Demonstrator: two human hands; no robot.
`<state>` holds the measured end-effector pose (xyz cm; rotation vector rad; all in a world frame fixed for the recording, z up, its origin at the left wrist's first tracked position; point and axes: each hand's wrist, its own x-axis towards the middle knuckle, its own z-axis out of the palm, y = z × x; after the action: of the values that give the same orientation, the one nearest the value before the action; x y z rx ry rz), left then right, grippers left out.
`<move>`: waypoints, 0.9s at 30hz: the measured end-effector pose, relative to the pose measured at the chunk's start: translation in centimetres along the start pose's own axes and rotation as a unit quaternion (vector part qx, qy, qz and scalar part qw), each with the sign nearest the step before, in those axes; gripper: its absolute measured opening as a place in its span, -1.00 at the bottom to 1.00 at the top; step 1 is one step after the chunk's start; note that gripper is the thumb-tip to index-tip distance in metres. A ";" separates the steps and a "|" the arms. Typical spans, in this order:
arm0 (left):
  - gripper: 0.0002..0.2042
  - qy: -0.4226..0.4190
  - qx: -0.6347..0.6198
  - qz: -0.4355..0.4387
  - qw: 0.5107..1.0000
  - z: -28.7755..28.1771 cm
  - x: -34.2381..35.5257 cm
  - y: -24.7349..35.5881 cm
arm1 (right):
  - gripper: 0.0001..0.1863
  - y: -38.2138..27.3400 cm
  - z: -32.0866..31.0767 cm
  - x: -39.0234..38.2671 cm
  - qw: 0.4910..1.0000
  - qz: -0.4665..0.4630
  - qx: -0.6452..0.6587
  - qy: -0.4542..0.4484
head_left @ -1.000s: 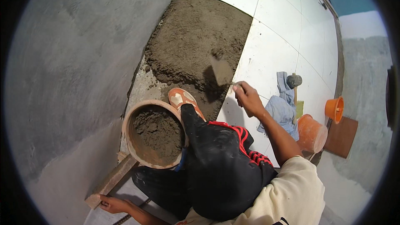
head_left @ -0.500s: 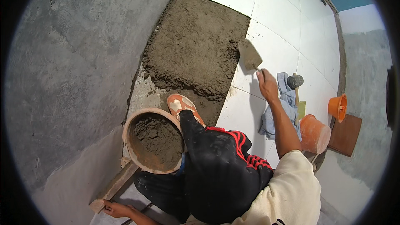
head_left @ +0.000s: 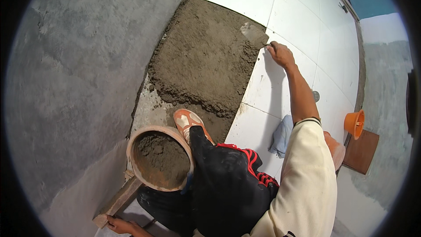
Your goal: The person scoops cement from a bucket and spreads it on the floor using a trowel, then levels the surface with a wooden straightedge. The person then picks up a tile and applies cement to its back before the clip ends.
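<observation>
My right hand [head_left: 280, 55] is closed round the handle of a trowel [head_left: 255, 35]. The trowel's blade lies over the far right edge of a grey mortar bed [head_left: 204, 57], beside the white floor tiles [head_left: 291, 48]. At the lower left, my left hand [head_left: 122, 226] grips the end of a wooden bar [head_left: 120, 198]; part of its fingers is hidden. Close to my leg stands a round bucket [head_left: 130, 158] with wet mortar [head_left: 163, 156] inside.
A grey wall [head_left: 87, 70] runs along the left. My shoe [head_left: 187, 120] stands at the mortar's near edge. On the right are a blue cloth [head_left: 281, 137], an orange bucket [head_left: 337, 149] partly behind my sleeve, a small orange pail [head_left: 353, 123] and a brown board [head_left: 362, 151].
My right hand has carried the trowel forward and left, from above the tiles onto the mortar's edge. My sleeve now covers much of the cloth and the mallet. My left hand stays at the bar.
</observation>
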<state>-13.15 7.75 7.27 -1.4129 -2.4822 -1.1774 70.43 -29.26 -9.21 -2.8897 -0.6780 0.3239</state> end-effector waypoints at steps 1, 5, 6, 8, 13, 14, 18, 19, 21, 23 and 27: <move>-0.49 -0.006 0.018 -0.008 1.000 0.1 0.3 -0.4 | -0.51 0.4 0.0 1.1 0.999 0.028 0.015 -0.004; -0.50 0.020 -0.009 -0.004 1.000 0.5 -0.2 -0.1 | -0.44 -0.3 0.4 2.0 0.993 0.049 0.095 -0.057; -0.50 0.024 -0.024 -0.005 0.999 0.4 -0.3 0.1 | -0.43 -1.4 0.7 1.4 0.990 0.040 0.112 -0.080; -0.49 0.011 -0.012 -0.011 1.000 0.5 -0.2 -0.1 | -0.43 -2.0 2.0 -1.2 0.993 -0.024 0.102 -0.050; -0.50 0.027 -0.016 0.011 0.999 0.4 -0.1 -0.5 | -0.50 -6.6 3.7 -10.5 0.987 -0.020 0.124 -0.103; -0.52 0.015 -0.018 0.001 1.000 0.5 -0.2 -0.3 | -0.52 -7.2 4.2 -12.7 0.986 -0.014 0.129 -0.108; -0.44 -0.051 -0.010 0.012 0.999 -0.6 -3.1 4.7 | -0.56 -10.6 5.7 -20.6 0.951 -0.047 0.246 -0.180; -0.38 -0.071 -0.002 0.029 0.997 -1.0 -3.9 6.1 | -0.55 -11.7 5.8 -21.7 0.954 -0.038 0.274 -0.116; -0.47 -0.024 -0.017 0.058 0.998 -0.7 -3.6 5.8 | -0.53 -12.7 5.6 -20.2 0.903 0.136 0.399 -0.081; -0.52 0.005 -0.017 0.070 0.997 -0.4 -2.9 4.7 | -0.52 -12.5 5.6 -17.3 0.834 0.206 0.511 -0.001; -0.52 -0.009 0.001 0.063 0.998 -0.1 -1.8 3.0 | -0.56 -10.6 5.2 -12.1 0.721 0.298 0.624 0.052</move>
<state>-9.89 7.30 8.40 -1.5608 -2.3650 -1.1410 54.12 -24.83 -10.04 -1.6444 0.4475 0.4381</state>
